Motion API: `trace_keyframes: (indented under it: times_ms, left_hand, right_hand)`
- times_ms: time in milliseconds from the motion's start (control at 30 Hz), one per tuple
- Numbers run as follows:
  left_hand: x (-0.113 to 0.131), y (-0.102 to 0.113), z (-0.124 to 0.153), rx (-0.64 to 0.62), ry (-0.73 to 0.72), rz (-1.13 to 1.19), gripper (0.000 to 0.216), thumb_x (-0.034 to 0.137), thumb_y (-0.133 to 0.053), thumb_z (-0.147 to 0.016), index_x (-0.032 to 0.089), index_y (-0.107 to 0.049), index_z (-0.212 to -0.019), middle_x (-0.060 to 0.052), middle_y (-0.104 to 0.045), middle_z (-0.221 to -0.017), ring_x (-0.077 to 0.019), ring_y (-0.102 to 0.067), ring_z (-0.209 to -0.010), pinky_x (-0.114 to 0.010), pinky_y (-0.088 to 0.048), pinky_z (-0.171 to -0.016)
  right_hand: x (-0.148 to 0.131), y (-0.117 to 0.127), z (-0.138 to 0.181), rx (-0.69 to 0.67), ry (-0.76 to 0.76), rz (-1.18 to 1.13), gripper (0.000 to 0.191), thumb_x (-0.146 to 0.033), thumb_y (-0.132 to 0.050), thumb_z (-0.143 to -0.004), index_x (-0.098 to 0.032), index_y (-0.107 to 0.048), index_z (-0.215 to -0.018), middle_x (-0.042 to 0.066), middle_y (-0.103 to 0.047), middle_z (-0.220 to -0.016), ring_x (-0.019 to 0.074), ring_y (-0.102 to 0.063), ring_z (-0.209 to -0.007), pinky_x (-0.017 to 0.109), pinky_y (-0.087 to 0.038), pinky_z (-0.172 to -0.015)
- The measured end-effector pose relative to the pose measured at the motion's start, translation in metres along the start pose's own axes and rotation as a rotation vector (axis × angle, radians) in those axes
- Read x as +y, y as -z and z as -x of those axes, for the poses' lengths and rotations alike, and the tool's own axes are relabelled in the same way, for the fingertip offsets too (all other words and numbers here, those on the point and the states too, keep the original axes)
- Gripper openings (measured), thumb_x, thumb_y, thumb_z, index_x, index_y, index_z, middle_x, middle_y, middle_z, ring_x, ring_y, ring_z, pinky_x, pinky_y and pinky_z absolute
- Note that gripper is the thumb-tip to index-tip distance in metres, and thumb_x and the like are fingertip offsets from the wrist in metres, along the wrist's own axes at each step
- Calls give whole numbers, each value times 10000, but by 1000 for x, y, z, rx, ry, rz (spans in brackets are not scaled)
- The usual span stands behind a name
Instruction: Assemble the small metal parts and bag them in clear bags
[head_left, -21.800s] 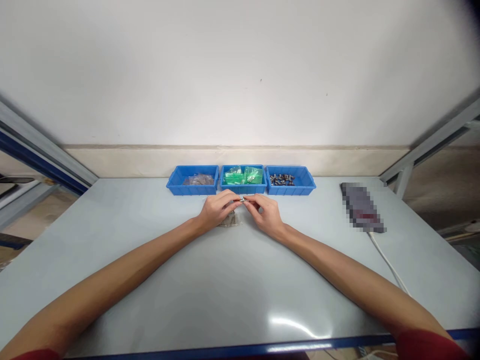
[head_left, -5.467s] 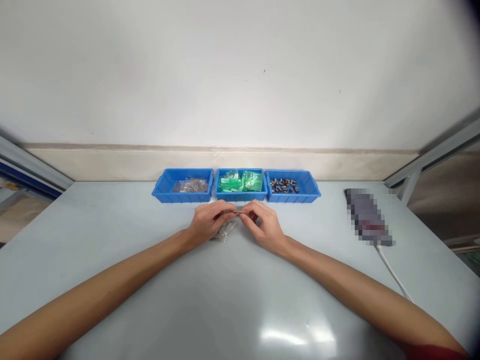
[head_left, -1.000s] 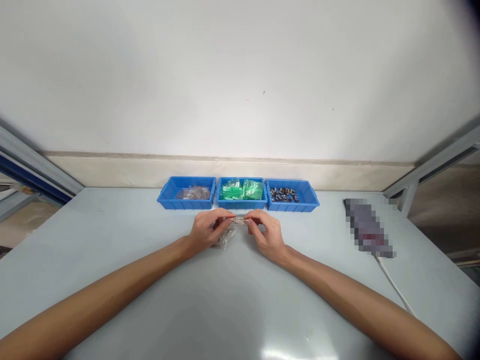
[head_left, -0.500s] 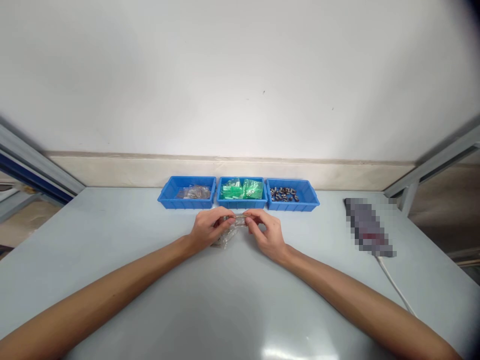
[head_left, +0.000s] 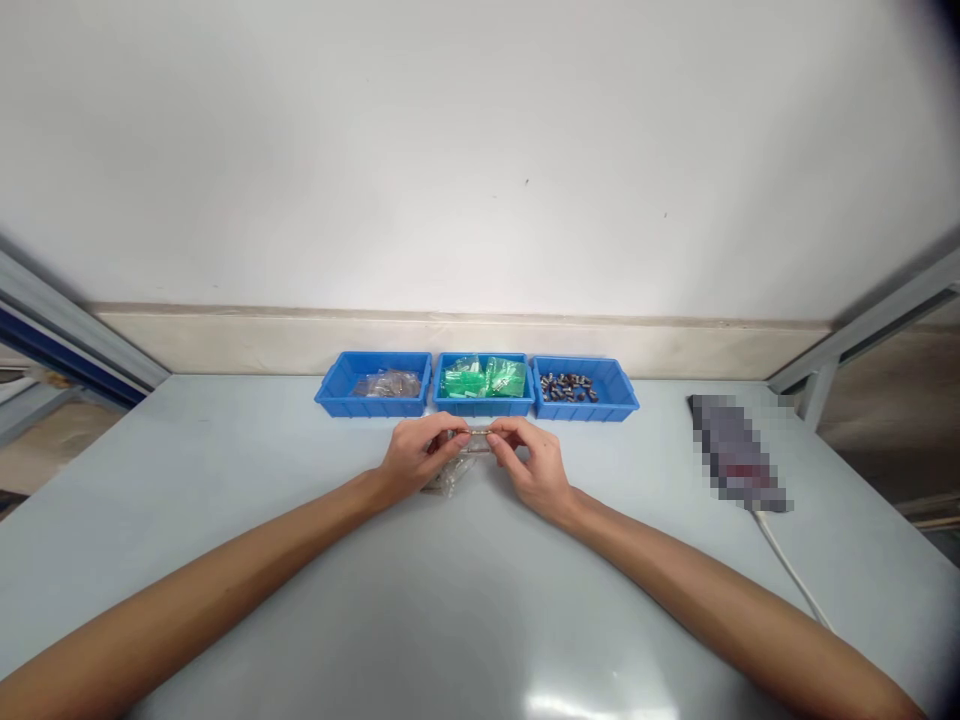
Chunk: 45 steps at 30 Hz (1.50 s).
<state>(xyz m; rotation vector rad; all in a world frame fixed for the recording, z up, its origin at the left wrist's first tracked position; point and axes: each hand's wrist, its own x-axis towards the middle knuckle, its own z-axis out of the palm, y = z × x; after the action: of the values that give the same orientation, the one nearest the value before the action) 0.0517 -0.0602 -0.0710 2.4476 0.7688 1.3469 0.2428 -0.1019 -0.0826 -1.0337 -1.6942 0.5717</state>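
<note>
My left hand (head_left: 425,450) and my right hand (head_left: 529,463) face each other just in front of the blue bins, thumbs and forefingers pinched. Between their fingertips runs a thin metal rod-like piece (head_left: 478,433), held at both ends; its exact kind is too small to make out. A clear plastic bag (head_left: 450,477) with small contents lies under and beside my left hand, partly hidden by its fingers. Another thin metallic piece (head_left: 477,451) shows just below the held one, at the bag's edge.
Three blue bins stand in a row by the wall: the left bin (head_left: 375,407) holds clear bags, the middle bin (head_left: 484,408) green bags, the right bin (head_left: 592,411) small metal parts. A pixelated dark object (head_left: 735,455) with a white cable (head_left: 795,575) lies at the right.
My right hand has shifted very slightly left, towards my left hand. The metal piece between the fingertips shows more distinctly apart from the bag. The bins have stayed put.
</note>
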Motion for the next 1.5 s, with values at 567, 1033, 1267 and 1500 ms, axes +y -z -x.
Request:
trace_keyframes:
  times_ms: [567, 1033, 1267, 1500]
  left_hand:
    - [-1, -2, 2, -36, 63, -48, 230, 337, -543, -915, 150, -643, -826, 0, -649, -636, -73, -503, -503, -173, -407, -517]
    - [-3, -4, 6, 26, 78, 3, 207, 335, -577, -896, 169, -629, -1010, 43, -590, -565, -61, -498, -470, -160, -432, -503]
    - [-5, -4, 7, 23, 56, 16, 168, 283, -600, -885, 173, -625, -1010, 37, -604, -591, -59, -492, -480, -160, -426, -496]
    - [-3, -2, 5, 5, 60, -11, 173, 292, -596, -886, 164, -623, -999, 42, -592, -567, -63, -488, -468, -166, -427, -511]
  right_hand:
    - [0, 0, -1, -24, 6, 0, 127, -275, -523, -903, -185, -612, -898, 26, -644, -766, 127, -571, -648, 244, -469, -627]
    - [-1, 1, -2, -57, -4, 11, 154, -279, -501, -915, -184, -616, -878, 25, -641, -753, 128, -551, -641, 238, -430, -606]
    - [-1, 1, -2, -58, 2, 5, 154, -273, -500, -914, -186, -619, -872, 20, -635, -729, 127, -542, -625, 238, -417, -588]
    - [-2, 1, -1, -53, 14, 25, 156, -266, -496, -915, -185, -622, -869, 27, -650, -744, 133, -553, -643, 243, -422, -597]
